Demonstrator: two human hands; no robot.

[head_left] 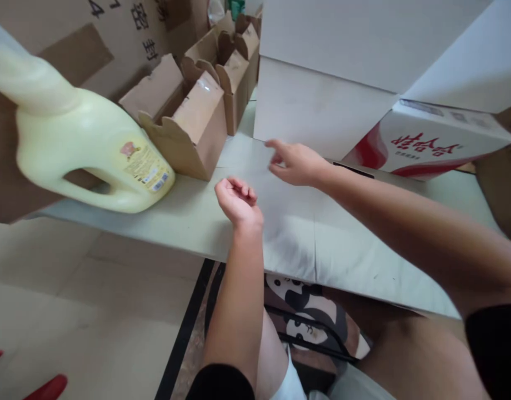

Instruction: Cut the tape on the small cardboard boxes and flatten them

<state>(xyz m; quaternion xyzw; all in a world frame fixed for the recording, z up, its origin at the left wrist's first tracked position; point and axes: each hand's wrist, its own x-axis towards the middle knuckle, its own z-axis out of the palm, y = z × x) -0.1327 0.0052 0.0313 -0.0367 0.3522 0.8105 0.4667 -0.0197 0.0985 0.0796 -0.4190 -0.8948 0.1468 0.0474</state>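
Note:
Over the pale covered table [184, 219] both of my hands are raised, and I see nothing held in either. My left hand [238, 201] is turned palm up, its fingers loosely curled and the palm bare. Just to the right and farther in, my right hand [296, 162] stretches out its index finger while the other fingers bend; its fingertips are slightly blurred. A large white box [309, 105] stands right behind that hand. Nearest to my left hand is an open cardboard box [209, 133]. Left of it stands a pale yellow handled jug [93, 128] with a label.
More small open cardboard boxes [236, 78] line up toward the back. A big carton [68, 28] with printed characters stands behind the jug. At the right is a white and red box [430, 144]. Below the table edge lies a panda-patterned cloth [299, 333] by black metal bars.

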